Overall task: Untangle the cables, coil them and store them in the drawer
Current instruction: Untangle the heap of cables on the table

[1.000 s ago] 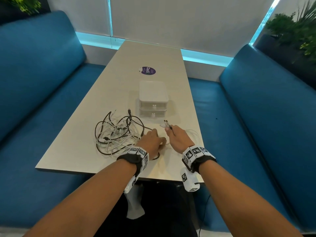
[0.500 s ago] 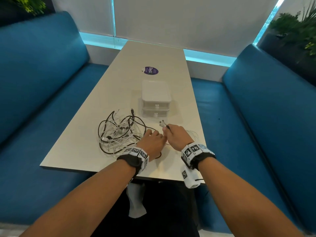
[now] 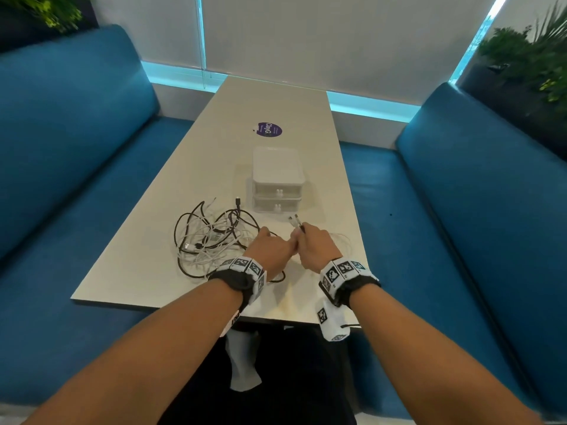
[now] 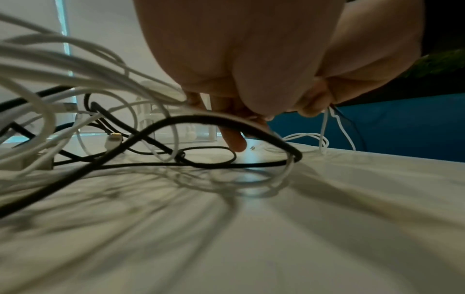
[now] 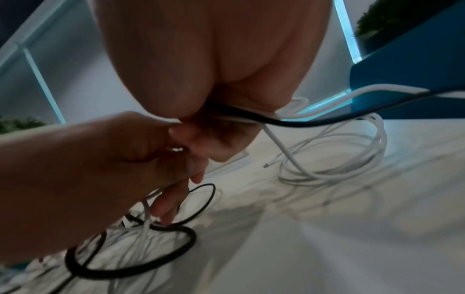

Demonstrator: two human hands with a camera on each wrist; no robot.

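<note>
Several black and white cables lie in a tangled heap (image 3: 211,237) on the near half of the table (image 3: 129,271), left of a two-drawer box (image 3: 277,182) whose drawers are both closed. Since a second ago the left hand (image 3: 271,251) has closed in on the right hand (image 3: 316,246), and they now touch. The right hand's fingers are curled round a white and a black cable, whose plug ends (image 3: 295,221) point away toward the box, long axis running away from the person. The left fingertips (image 5: 176,131) pinch the same strands. Judgement: separation is beginning; nothing stored. A white coil (image 5: 334,159) lies beside the right hand.
</note>
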